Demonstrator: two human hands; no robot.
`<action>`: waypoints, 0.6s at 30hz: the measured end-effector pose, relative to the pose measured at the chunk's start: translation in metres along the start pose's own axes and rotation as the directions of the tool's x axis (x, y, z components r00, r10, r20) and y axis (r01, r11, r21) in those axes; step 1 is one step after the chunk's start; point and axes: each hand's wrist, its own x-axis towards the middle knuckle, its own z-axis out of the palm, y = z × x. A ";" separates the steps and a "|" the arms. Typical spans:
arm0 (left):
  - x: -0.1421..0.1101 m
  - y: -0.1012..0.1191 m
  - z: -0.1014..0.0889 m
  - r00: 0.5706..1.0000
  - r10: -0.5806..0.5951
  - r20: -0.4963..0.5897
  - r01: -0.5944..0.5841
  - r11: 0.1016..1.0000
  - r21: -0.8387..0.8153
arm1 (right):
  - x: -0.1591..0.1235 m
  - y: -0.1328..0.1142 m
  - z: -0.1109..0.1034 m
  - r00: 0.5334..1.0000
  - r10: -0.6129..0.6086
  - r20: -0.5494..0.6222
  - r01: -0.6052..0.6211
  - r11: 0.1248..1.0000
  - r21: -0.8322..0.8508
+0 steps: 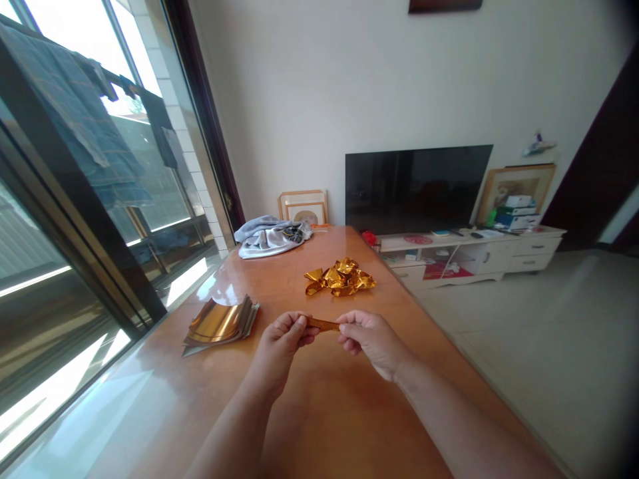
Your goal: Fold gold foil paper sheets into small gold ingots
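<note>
A narrow folded strip of gold foil paper (pixel 322 324) is held above the wooden table (pixel 319 399), stretched between my two hands. My left hand (pixel 280 340) pinches its left end with closed fingers. My right hand (pixel 368 338) pinches its right end the same way. A stack of flat gold foil sheets (pixel 220 322) lies on the table to the left of my left hand, curling upward. Farther back sits a pile of folded gold foil pieces (pixel 341 277).
A grey cloth with a dark object on it (pixel 271 235) lies at the table's far end. Glass sliding doors (pixel 90 219) run along the left. A TV (pixel 417 187) on a white cabinet (pixel 469 253) stands against the far wall; tiled floor lies to the right.
</note>
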 end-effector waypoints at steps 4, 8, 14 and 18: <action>-0.001 0.001 0.001 0.998 0.017 0.062 -0.019 0.999 0.037 | 0.004 0.004 -0.002 0.997 0.083 -0.008 -0.080 0.981 0.179; -0.003 0.004 0.002 0.994 0.037 0.100 -0.045 0.996 0.077 | 0.008 0.005 -0.003 0.991 0.131 -0.004 -0.124 0.945 0.304; -0.005 0.006 0.006 0.994 0.059 0.094 -0.068 0.993 0.098 | 0.011 0.004 -0.007 0.986 0.166 0.027 -0.162 0.890 0.426; -0.007 0.008 0.008 0.994 0.067 0.084 -0.076 0.991 0.107 | 0.013 0.006 -0.008 0.982 0.184 0.040 -0.182 0.868 0.462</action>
